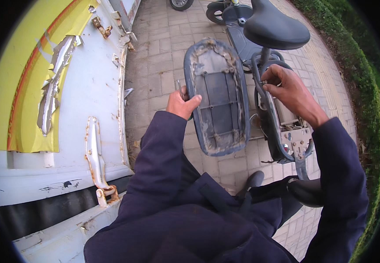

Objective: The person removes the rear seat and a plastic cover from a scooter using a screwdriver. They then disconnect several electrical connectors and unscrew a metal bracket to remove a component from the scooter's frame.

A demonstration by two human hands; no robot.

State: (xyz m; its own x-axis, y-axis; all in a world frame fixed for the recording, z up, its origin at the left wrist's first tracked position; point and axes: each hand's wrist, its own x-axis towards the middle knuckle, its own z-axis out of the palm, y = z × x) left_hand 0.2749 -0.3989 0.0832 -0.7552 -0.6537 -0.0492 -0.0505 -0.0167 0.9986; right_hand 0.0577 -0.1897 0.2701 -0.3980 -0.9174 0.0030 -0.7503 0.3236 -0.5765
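L hand (182,104) is holding the left edge of a dark seat pad (218,101), grip closed w/ thumb on the dusty ribbed underside & fingers behind, a thin metal rod (180,87) sticking up by them. R hand (290,91) is pinching a small greyish bit (264,82), too tiny to ID, thumb & fingertip almost meeting, right by the bike's tube frame (272,115); can't tell if touching. Pad is hanging over the paving (161,57), underside showing, btwn the white metal panel (91,94) & the bike w/ its blk saddle (277,27).
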